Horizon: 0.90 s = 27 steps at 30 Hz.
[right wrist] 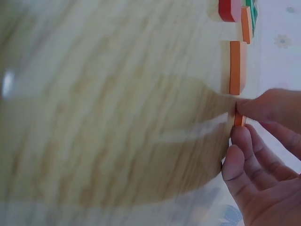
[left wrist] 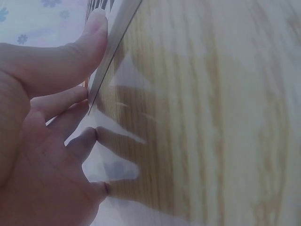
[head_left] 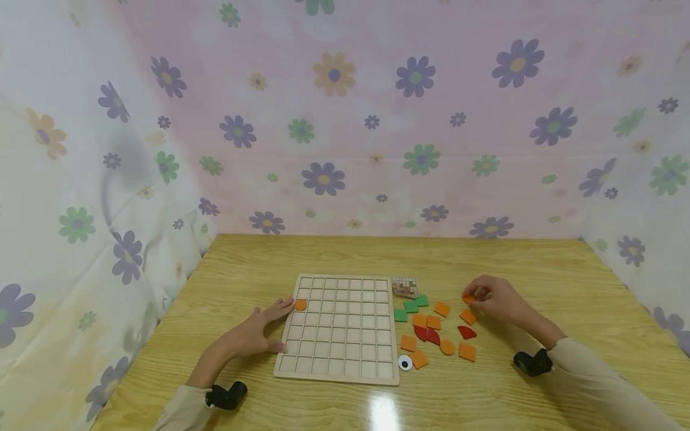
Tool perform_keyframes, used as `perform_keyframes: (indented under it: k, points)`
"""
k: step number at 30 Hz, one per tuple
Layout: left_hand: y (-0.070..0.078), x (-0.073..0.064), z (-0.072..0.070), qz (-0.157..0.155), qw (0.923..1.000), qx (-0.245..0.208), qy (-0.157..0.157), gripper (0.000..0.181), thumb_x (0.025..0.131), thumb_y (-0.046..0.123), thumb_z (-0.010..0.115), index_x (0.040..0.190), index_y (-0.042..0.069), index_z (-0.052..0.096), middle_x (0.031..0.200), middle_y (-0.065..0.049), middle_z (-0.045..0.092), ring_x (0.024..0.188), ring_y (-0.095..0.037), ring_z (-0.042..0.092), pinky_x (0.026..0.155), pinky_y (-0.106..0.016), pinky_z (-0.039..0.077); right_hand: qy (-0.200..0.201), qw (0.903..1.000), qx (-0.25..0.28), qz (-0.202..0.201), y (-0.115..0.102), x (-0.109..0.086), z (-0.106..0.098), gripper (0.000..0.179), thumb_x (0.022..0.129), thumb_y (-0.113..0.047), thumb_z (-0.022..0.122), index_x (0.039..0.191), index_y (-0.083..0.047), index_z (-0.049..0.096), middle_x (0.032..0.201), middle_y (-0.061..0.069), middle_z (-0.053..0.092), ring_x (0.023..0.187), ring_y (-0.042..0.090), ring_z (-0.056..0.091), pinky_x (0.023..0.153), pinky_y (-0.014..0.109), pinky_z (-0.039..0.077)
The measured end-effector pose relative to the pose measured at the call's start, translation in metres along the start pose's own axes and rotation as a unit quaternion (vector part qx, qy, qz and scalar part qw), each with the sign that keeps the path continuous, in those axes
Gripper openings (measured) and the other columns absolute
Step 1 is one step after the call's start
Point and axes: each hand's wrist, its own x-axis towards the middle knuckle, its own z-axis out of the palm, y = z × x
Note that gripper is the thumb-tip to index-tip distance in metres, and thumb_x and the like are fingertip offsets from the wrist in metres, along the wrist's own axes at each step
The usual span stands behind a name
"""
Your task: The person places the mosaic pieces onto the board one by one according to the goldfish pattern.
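A wooden grid board [head_left: 345, 381] lies flat on the table, with an orange disc [head_left: 300, 305] in a cell of its left column. My left hand [head_left: 253, 335] rests at the board's left edge, thumb [left wrist: 96, 28] and fingertips touching the rim, fingers loosely extended. At the right, my right hand [head_left: 498, 299] pinches a small orange tile [right wrist: 240, 119] between thumb and fingertips, low at the tabletop. The fingers hide most of that tile. Just nearer the body lies an orange square tile [head_left: 468, 316], and beyond it a red quarter-round piece [head_left: 466, 332].
Right of the board lie several orange squares [head_left: 467, 352], green tiles [head_left: 400, 315], red pieces [head_left: 433, 337], another orange disc [head_left: 447, 347] and a white eye disc [head_left: 405, 363]. A small pattern card [head_left: 404, 287] sits by the board's upper right corner. Flowered cloth [head_left: 377, 137] stands behind the table.
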Motion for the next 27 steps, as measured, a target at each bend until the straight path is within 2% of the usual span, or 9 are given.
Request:
perform_keyframes:
  k: [5, 14, 20, 27]
  points:
    - [0.0, 0.0, 0.0, 0.001, 1.0, 0.001, 0.0, 0.089, 0.079, 0.03, 0.076, 0.151, 0.01, 0.026, 0.157, -0.01, 0.015, 0.143, -0.033, 0.008, 0.106, -0.065, -0.006, -0.011, 0.9999, -0.001, 0.003, -0.001, 0.001, 0.0, 0.016, 0.077, 0.002, 0.074, 0.09, -0.005, 0.07, 0.087, 0.005, 0.064, 0.067, 0.009, 0.053, 0.055, 0.025, 0.047]
    - [0.0, 0.0, 0.001, 0.002, 1.0, 0.003, 0.002, 0.09, 0.079, 0.031, 0.076, 0.151, 0.01, 0.025, 0.156, -0.01, 0.016, 0.143, -0.034, 0.008, 0.106, -0.065, -0.006, -0.018, 0.9998, 0.005, 0.009, -0.003, 0.002, -0.003, 0.014, 0.08, -0.005, 0.074, 0.093, -0.007, 0.071, 0.087, 0.004, 0.065, 0.07, 0.01, 0.058, 0.057, 0.026, 0.05]
    - [0.0, 0.0, 0.001, 0.003, 1.0, 0.002, 0.003, 0.09, 0.079, 0.031, 0.076, 0.15, 0.01, 0.026, 0.156, -0.01, 0.016, 0.143, -0.034, 0.008, 0.106, -0.066, -0.006, -0.013, 0.9989, 0.028, -0.036, -0.011, 0.005, 0.0, 0.014, 0.08, -0.009, 0.075, 0.093, -0.01, 0.07, 0.088, 0.001, 0.065, 0.071, 0.008, 0.06, 0.057, 0.025, 0.052]
    - [-0.003, 0.001, 0.001, 0.005, 1.0, 0.005, 0.003, 0.09, 0.079, 0.033, 0.075, 0.151, 0.011, 0.026, 0.156, -0.009, 0.017, 0.143, -0.034, 0.008, 0.106, -0.066, -0.005, -0.026, 0.995, 0.06, -0.076, -0.034, 0.012, 0.009, 0.014, 0.081, -0.006, 0.073, 0.095, -0.007, 0.07, 0.091, 0.005, 0.065, 0.073, 0.009, 0.06, 0.06, 0.027, 0.054]
